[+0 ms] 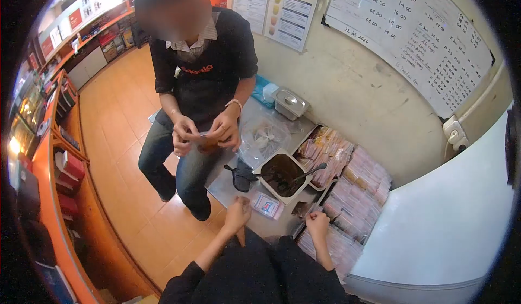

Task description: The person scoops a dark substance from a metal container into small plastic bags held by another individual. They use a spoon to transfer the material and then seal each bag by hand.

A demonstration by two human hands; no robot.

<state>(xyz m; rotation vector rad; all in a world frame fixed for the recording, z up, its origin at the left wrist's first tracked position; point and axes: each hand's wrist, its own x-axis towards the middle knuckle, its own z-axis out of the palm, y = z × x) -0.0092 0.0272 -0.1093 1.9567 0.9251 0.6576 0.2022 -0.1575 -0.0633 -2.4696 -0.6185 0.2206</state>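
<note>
My left hand (239,214) is closed, fingers curled together, just left of a pack of small plastic bags (267,205); whatever it may hold is hidden. On the right, my right hand (318,225) is also closed in a pinch, its fingertips close beside a small sachet of dark brown sauce (300,209) on the metal table. Beyond both hands stands a square container (261,169) of dark brown sauce, with a black-handled spoon (316,169) resting in it. A dark cloth (240,178) lies at the container's left.
Trays of packed sachets (361,195) run along the wall at right. A seated person (203,59) opposite me pinches a small bag of brown sauce (209,143). Behind the container are a clear plastic bag (263,135) and a lidded steel container (290,103). A white surface (434,217) rises at right.
</note>
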